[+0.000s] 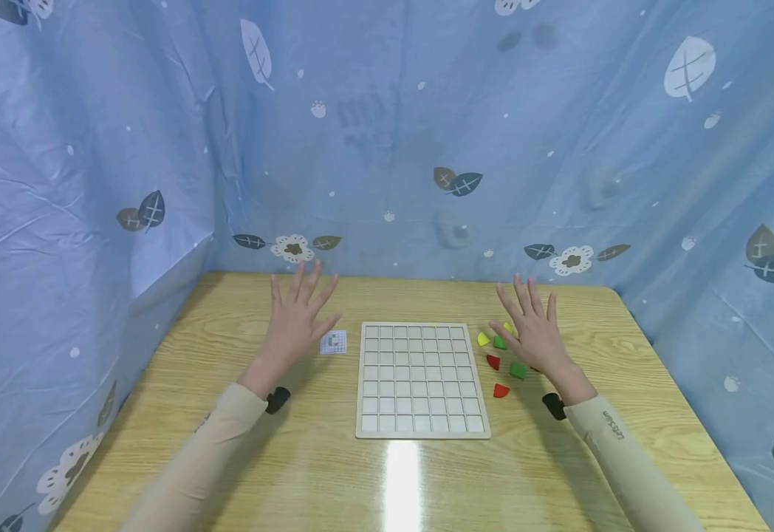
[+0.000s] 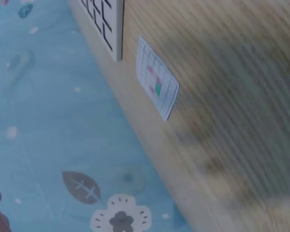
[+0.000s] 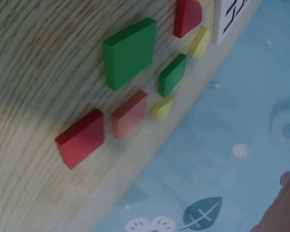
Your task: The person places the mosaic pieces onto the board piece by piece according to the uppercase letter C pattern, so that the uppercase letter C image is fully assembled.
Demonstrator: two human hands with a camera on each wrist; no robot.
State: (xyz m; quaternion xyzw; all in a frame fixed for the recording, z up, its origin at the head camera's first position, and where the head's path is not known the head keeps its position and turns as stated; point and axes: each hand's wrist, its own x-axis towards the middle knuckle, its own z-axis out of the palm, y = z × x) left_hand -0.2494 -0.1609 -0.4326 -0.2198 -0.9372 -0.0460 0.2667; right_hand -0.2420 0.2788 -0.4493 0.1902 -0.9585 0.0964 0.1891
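Both hands are held up over the table with their fingers spread, and neither holds anything. The left hand (image 1: 292, 325) is nearest a small printed card (image 1: 333, 342), which shows a grid with a few coloured cells. Over on the right, the right hand (image 1: 535, 332) hovers above several flat red, green and yellow pieces, partly covering them in the head view. Among these are a green square (image 3: 129, 54), a red square (image 3: 81, 139) and a yellow piece (image 3: 162, 108). Between the hands lies a white grid board (image 1: 423, 380) with bare square cells.
The wooden table (image 1: 294, 473) reaches back to a blue curtain (image 1: 387, 133) with leaf and flower prints, which also hangs along both sides. A black wrist mount (image 1: 277, 400) sits at the left cuff, another (image 1: 554, 406) at the right.
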